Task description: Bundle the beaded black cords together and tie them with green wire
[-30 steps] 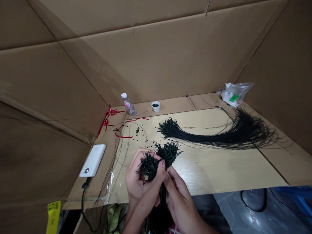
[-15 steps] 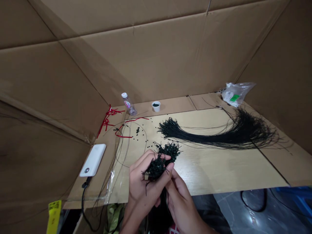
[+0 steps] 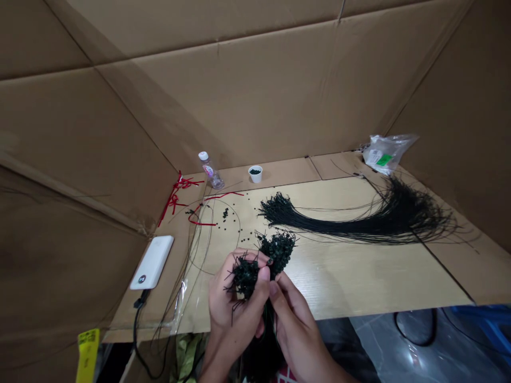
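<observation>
My left hand (image 3: 235,303) is closed around a bundle of thin black cords (image 3: 279,250) whose tips carry dark green-black clusters. Its thumb and forefinger split the tufted end into two clumps. My right hand (image 3: 293,319) grips the same bundle just below the tufts, its thumb beside the left thumb. The long strands hang down between my wrists toward my lap. Beyond my hands, a second bundle of black cords (image 3: 331,223) lies across the table, its tufted end to the left and loose ends fanned to the right.
A white cup (image 3: 255,174) of dark beads and a clear bottle (image 3: 211,171) stand at the back. Loose beads (image 3: 225,214) and red ties (image 3: 181,182) lie on the left. A white power bank (image 3: 152,262) with a cable sits at the left edge; a plastic bag (image 3: 388,153) is back right.
My left thumb has shifted up and left toward the right thumb's tip, and the left clump has moved slightly left and up. The second bundle has not moved.
</observation>
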`<action>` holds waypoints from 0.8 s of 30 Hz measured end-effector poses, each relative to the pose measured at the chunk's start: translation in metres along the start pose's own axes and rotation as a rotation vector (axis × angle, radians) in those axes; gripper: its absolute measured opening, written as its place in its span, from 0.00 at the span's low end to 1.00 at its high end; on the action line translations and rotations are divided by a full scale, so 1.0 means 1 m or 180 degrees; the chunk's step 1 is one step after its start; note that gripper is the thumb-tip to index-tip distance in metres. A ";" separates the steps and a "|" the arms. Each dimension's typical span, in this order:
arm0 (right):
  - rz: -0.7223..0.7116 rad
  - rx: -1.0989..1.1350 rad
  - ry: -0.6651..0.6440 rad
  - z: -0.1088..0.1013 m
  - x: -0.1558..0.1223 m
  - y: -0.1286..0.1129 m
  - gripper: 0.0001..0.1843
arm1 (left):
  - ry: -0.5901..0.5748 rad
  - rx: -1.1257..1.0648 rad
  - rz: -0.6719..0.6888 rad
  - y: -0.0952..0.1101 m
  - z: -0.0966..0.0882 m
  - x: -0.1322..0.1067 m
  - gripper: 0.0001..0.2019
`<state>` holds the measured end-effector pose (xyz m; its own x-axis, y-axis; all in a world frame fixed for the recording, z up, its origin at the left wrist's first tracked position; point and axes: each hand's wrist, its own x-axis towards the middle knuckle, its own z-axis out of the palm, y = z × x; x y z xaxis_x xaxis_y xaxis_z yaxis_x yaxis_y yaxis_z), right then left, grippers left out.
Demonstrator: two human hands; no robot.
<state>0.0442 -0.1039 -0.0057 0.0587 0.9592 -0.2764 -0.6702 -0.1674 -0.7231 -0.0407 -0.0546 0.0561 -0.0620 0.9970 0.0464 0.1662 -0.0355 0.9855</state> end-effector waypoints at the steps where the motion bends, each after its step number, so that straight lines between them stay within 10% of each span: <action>1: 0.0049 0.0042 -0.0004 0.001 0.000 -0.001 0.23 | -0.0037 -0.0120 -0.0094 -0.002 0.000 -0.002 0.16; 17: 0.0398 0.0666 -0.0012 0.004 -0.002 0.003 0.20 | -0.0096 -0.0755 -0.0944 0.021 0.004 0.000 0.45; 24: 0.0381 0.0692 -0.0175 0.006 -0.004 -0.013 0.18 | -0.0227 -0.0925 -0.0850 0.014 0.001 -0.002 0.22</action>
<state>0.0482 -0.1041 0.0088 -0.0670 0.9475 -0.3127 -0.8137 -0.2332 -0.5324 -0.0368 -0.0570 0.0696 0.0047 0.9757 -0.2190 -0.1326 0.2177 0.9670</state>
